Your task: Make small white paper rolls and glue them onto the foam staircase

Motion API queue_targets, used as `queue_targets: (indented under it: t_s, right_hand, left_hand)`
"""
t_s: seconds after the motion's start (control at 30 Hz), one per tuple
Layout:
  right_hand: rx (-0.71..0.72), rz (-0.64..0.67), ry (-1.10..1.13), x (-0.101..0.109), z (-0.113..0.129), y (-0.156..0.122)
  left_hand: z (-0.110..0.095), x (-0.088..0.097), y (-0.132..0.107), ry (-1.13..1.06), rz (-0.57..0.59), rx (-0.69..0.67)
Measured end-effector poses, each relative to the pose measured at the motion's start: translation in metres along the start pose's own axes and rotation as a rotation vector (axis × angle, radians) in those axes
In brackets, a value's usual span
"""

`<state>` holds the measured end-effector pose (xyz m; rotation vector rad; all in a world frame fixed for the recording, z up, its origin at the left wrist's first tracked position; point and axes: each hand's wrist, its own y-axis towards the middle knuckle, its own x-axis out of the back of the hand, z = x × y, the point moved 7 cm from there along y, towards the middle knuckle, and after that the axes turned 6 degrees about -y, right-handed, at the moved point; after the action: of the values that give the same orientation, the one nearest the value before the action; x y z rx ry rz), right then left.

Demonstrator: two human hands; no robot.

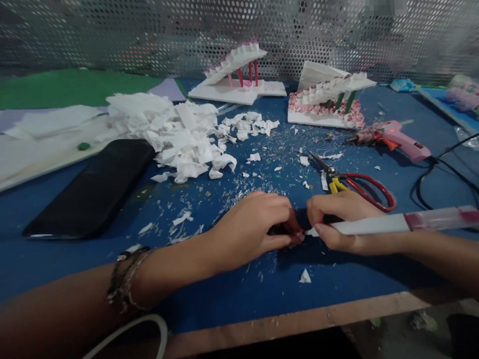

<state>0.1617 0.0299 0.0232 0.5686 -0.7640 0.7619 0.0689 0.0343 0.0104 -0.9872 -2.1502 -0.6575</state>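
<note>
My right hand point(340, 222) is closed around a white pen-like marker point(368, 225) with a see-through end stained dark pink. Its tip points left, at my left fingertips. My left hand point(261, 221), with bracelets at the wrist, pinches something small and pale; the fingers mostly hide it, so I cannot make out its kind. The two hands meet low over the blue table. Just beyond my right hand lie scissors point(369, 187) with red handles, and a yellow handle part point(337, 186) shows beside them.
Torn white paper point(182, 129) is heaped at back left, with scraps scattered about. A black phone point(93, 188) lies left. Two white stair models point(239, 92) point(327, 99) stand by the perforated metal screen point(272, 30). A pink glue gun point(404, 140) with a black cord point(461, 175) lies right.
</note>
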Motion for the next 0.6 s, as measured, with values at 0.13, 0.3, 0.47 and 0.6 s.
queue_targets:
  t_s: [0.13, 0.3, 0.47, 0.6]
  right_hand:
    - [0.015, -0.020, 0.005, 0.002, 0.002, 0.001]
    - [0.046, 0.025, -0.086, 0.001, 0.004, 0.001]
    - [0.070, 0.043, -0.071, 0.001, 0.009, 0.000]
    - [0.070, 0.021, -0.099, 0.004, 0.011, 0.001]
  left_hand:
    - [0.001, 0.000, 0.000, 0.018, 0.004, 0.011]
    - [-0.001, 0.000, 0.002, 0.020, 0.009, 0.002]
    - [-0.001, 0.000, 0.002, 0.022, -0.005, -0.008]
    - [0.001, 0.000, 0.000, 0.023, -0.005, -0.006]
